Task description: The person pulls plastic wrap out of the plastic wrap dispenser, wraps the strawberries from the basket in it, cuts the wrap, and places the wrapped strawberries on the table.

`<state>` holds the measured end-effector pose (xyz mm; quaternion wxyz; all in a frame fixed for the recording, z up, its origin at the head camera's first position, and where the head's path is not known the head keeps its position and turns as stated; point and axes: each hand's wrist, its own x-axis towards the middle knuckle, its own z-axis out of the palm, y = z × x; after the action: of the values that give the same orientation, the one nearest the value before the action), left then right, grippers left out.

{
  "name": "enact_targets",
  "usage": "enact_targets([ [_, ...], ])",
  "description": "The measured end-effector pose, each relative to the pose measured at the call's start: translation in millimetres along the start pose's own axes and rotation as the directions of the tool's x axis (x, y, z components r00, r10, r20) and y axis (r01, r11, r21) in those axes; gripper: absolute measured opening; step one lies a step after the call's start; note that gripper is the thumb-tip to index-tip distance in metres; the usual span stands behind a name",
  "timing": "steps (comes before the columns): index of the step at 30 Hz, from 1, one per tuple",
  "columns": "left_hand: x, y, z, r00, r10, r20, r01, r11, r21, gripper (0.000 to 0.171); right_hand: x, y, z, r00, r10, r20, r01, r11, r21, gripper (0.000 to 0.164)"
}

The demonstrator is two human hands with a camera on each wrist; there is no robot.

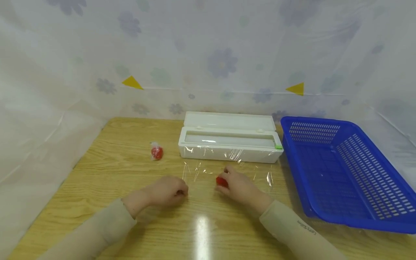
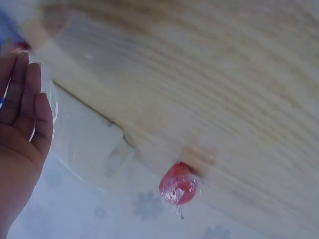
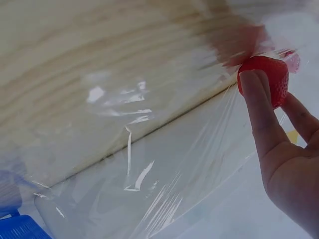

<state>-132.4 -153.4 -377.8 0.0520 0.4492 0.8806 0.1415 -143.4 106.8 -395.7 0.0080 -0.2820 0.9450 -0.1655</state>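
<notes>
My right hand (image 1: 241, 187) grips a red strawberry (image 3: 264, 74) between thumb and fingers, low over the clear cling film (image 1: 198, 173) spread on the table. My left hand (image 1: 167, 191) is at the film's left side; its fingers look loosely bent in the left wrist view, with nothing seen in them. The film comes out over the front of a long white cling film dispenser (image 1: 227, 154), whose lid stands raised at the back. A red piece wrapped in clear film (image 1: 157, 152), its end twisted, lies on the table left of the dispenser.
A blue plastic basket (image 1: 294, 173) with slotted sides stands at the right. The wooden table (image 1: 130, 137) ends at a flowered curtain (image 1: 221, 65) behind. At the dispenser's right end sits a green slider (image 1: 278, 147). Two yellow triangles (image 1: 132, 82) mark the curtain.
</notes>
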Motion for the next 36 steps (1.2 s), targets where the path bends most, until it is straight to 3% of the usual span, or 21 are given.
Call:
enact_targets([
  [7,-0.2,-6.2,-15.2,0.998,-0.039,-0.052,0.036,0.998,-0.057,0.01,-3.9,2.7,-2.4,0.996,-0.056,0.063,0.057,0.998,-0.026,0.069],
  [10,0.6,-8.8,-20.8,0.996,-0.04,-0.083,0.035,0.998,-0.055,0.009,-5.0,4.9,-3.4,0.992,-0.07,0.104,0.075,0.996,-0.041,0.072],
  [13,2.7,-11.8,-25.0,0.994,-0.059,-0.089,0.054,0.997,-0.057,0.008,-6.1,7.9,-3.6,0.99,-0.103,0.098,0.112,0.99,-0.087,0.062],
  [20,6.2,-18.8,-33.0,0.988,-0.143,-0.056,0.136,0.984,-0.113,0.012,-3.8,9.6,-5.2,0.986,-0.166,-0.004,0.164,0.975,-0.151,0.027],
  [29,6.3,-24.7,-29.7,0.982,-0.18,-0.056,0.173,0.978,-0.115,0.013,-1.0,9.4,-11.3,0.979,-0.204,-0.013,0.199,0.964,-0.176,0.022],
  [36,5.1,-25.7,-19.9,0.967,-0.251,-0.045,0.244,0.961,-0.132,0.013,2.7,11.7,-13.2,0.986,-0.164,0.011,0.164,0.981,-0.1,0.018],
])
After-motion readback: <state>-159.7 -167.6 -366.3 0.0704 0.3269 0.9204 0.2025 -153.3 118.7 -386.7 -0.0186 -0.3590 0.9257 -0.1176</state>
